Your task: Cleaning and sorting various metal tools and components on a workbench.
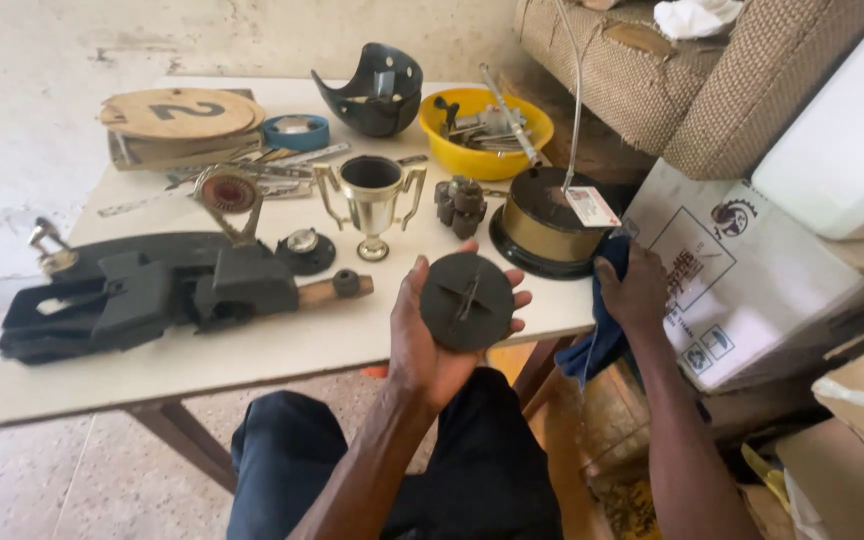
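My left hand holds a round black disc flat on its palm, over the front edge of the white table; the disc has a raised cross in its middle. My right hand grips a dark blue cloth at the table's right edge, next to a round gold and black base with a tag on top. A small gold trophy cup stands just beyond the disc.
Black moulded parts lie at the left. Farther back are a yellow bowl of metal parts, a black helmet-like shell, a blue tape roll and a round wooden plaque. Cardboard boxes and a woven chair stand at the right.
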